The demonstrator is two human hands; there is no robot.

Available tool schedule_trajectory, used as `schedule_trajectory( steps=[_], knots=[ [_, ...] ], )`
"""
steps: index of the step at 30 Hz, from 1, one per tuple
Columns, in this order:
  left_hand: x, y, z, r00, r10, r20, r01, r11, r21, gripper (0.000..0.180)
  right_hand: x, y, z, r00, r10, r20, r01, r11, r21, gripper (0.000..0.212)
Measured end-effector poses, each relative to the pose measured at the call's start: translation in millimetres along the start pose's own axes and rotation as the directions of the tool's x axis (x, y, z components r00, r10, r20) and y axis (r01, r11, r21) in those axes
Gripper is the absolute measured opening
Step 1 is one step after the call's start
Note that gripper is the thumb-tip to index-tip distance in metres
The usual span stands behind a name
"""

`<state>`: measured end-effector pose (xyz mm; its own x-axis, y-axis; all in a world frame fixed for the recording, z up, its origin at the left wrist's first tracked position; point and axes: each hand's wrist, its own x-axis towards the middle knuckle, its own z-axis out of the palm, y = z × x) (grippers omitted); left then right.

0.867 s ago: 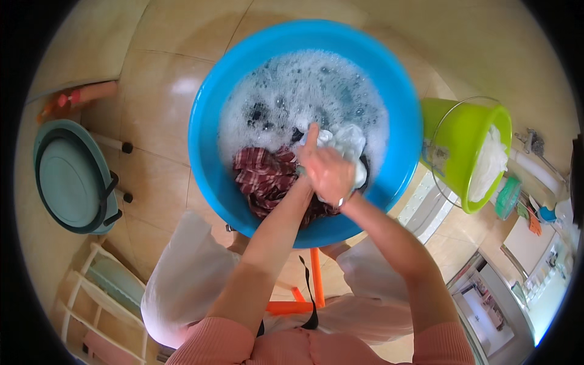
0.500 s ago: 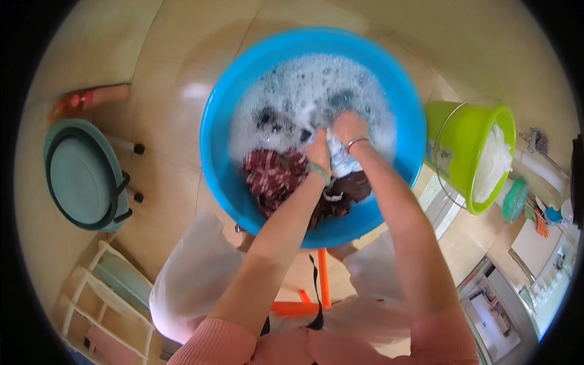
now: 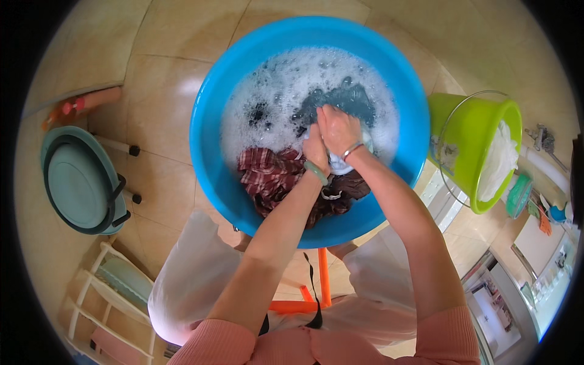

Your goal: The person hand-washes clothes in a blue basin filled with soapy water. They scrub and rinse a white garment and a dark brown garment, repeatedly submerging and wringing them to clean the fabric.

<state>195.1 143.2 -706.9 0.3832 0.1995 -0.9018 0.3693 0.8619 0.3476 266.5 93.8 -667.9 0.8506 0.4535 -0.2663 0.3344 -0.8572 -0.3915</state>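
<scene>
A big blue basin [image 3: 213, 97] full of soapy water stands in front of me. Both hands are inside it, pressed together on a small pale cloth [image 3: 336, 161]. My left hand [image 3: 315, 148], with a green bangle at the wrist, grips the cloth from the left. My right hand [image 3: 338, 128], with a thin silver bracelet, is clenched over it from the right. A dark red checked garment [image 3: 274, 179] lies wet in the near part of the basin, just under my left wrist. Dark fabric [image 3: 353, 100] shows through the foam beyond my hands.
A green bucket [image 3: 468, 131] holding white cloth stands right of the basin. A teal round stool [image 3: 79, 182] is on the tiled floor at the left. A white rack [image 3: 91, 292] sits at the lower left. An orange frame [image 3: 322, 286] shows between my knees.
My hands have slid from the near right part of the basin toward its middle, rubbing the pale cloth between them. The view has also shifted, so the basin sits lower and more central.
</scene>
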Motion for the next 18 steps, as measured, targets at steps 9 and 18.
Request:
schedule_trajectory(
  steps=[9,18],
  knots=[
    [4.5,17.9,-2.8,0.991,-0.113,-0.069,0.119,0.989,0.089,0.047,54.6,60.5,4.7,0.992,0.126,0.014,-0.126,0.963,0.237,0.035],
    [39.5,-6.9,-17.6,0.938,0.006,0.346,-0.034,0.996,0.076,0.04,-81.2,-37.3,-51.9,0.971,-0.204,-0.122,0.207,0.978,0.01,0.024]
  ],
)
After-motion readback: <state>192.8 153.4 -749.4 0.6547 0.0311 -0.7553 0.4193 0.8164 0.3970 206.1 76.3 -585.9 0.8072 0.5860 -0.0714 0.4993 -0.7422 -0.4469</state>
